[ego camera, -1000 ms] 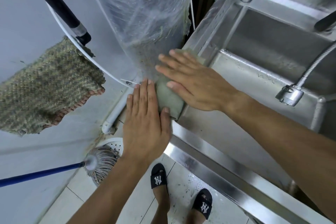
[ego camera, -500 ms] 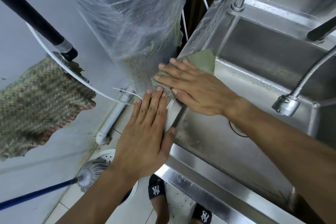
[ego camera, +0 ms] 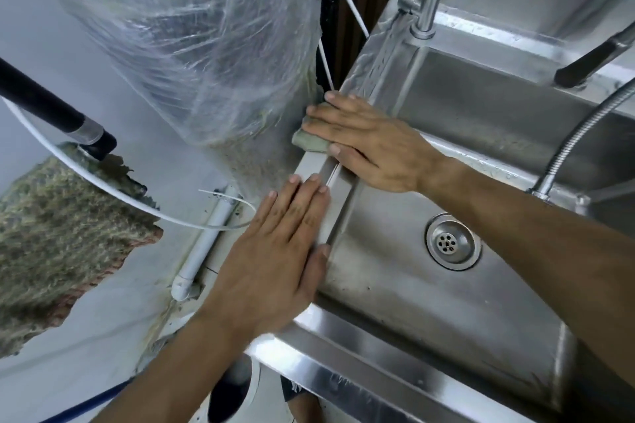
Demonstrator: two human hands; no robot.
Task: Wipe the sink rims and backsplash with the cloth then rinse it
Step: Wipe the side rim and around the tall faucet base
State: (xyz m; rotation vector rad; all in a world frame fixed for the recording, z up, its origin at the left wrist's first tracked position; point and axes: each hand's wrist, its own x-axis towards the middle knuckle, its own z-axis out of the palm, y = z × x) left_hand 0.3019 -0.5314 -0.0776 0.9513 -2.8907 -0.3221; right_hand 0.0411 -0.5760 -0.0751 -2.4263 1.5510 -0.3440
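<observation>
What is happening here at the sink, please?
A person is wiping the side rim of a steel sink. The right hand lies flat and presses a green cloth onto the rim, next to a plastic-wrapped column. The left hand rests flat on the rim closer to the person, without any cloth. No water is visibly running, and the basin around the drain looks smeared.

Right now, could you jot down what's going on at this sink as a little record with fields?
place: steel sink, left rim
right hand: flat on green cloth, pressing it on the left rim
left hand: flat on the rim's outer edge, nearer the person, empty
basin: no standing water seen, drain uncovered
faucet: no water seen running
beside sink: clear plastic wrap
</observation>
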